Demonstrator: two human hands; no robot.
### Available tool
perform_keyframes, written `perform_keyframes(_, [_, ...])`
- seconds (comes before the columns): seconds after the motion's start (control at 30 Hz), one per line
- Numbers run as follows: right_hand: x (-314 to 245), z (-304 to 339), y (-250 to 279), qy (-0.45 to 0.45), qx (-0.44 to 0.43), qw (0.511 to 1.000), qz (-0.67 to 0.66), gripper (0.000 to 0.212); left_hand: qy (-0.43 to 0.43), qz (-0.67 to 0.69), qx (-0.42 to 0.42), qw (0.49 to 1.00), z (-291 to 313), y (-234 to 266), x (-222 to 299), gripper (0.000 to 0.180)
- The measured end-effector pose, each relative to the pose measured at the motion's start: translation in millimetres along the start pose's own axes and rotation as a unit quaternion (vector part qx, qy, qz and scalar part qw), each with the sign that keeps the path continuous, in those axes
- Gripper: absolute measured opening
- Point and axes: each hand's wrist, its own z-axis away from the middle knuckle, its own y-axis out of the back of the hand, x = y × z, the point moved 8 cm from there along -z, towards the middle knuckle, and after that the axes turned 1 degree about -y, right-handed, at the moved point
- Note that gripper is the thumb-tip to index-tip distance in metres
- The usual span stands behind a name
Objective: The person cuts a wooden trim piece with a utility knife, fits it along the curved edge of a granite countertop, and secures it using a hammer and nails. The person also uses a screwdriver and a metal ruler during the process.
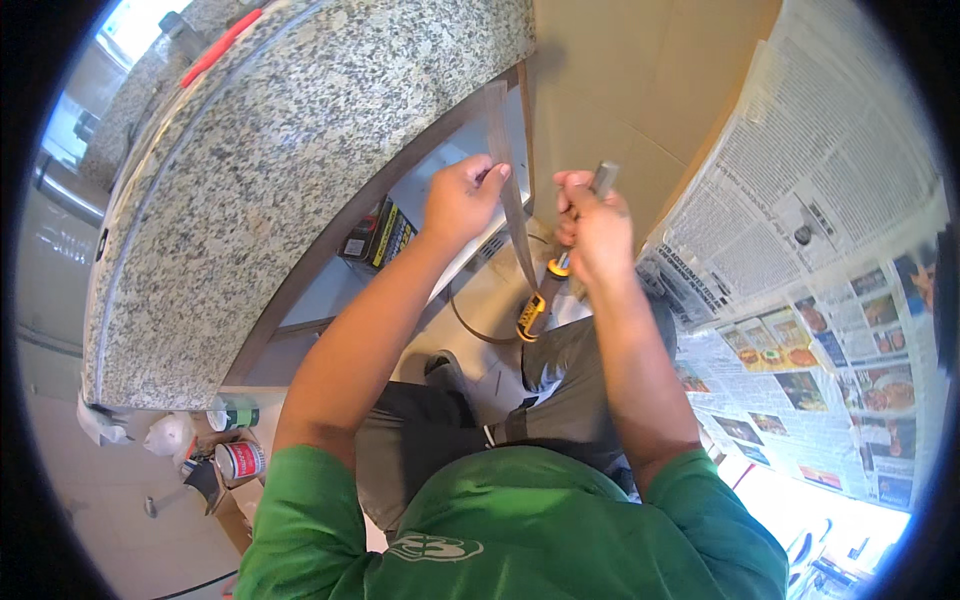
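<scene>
My left hand (465, 203) pinches a long, thin brown wood-grain edging strip (518, 225) between thumb and fingers. The strip's upper part runs along the front edge of an open cabinet (345, 292), and its loose lower end hangs down and curls near the floor. To the right of it, my right hand (600, 230) is closed around the metal blade of a chisel (534, 316). The chisel's flat blade end sticks up above my fingers, and its yellow-and-black handle points down toward my knees. Part of the blade is hidden by my fingers.
A speckled granite countertop (290, 150) tops the cabinet, with a red tool (222, 46) on its far edge. Inside the cabinet sits a black-and-yellow box (380, 235). Newspaper covers a panel (800, 230) at right. Paint cans (240, 459) stand at lower left.
</scene>
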Motion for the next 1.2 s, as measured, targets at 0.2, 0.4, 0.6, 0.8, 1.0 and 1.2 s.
perform_keyframes(0.2, [70, -83, 23, -0.017, 0.114, 0.992, 0.055, 0.021, 0.095, 0.038, 0.039, 0.994, -53, -53, -73, 0.033])
perform_keyframes(0.4, [98, -165, 58, 0.052, 0.137, 0.966, 0.211, 0.028, 0.129, 0.006, -0.008, 0.992, -104, -91, -83, 0.039])
perform_keyframes(0.6, [109, -185, 76, -0.006, 0.147, 0.964, 0.223, 0.024, 0.080, -0.033, 0.037, 0.996, -131, -102, -96, 0.036])
perform_keyframes(0.8, [92, -197, 81, 0.015, 0.188, 0.942, 0.277, 0.031, 0.101, 0.044, 0.057, 0.992, -149, -109, -113, 0.034])
perform_keyframes(1.0, [90, -210, 78, 0.033, 0.152, 0.956, 0.247, 0.028, 0.117, -0.002, 0.080, 0.990, -164, -105, -113, 0.033])
perform_keyframes(1.2, [96, -215, 73, 0.029, 0.135, 0.970, 0.201, 0.026, 0.070, -0.030, 0.142, 0.987, -174, -104, -125, 0.034])
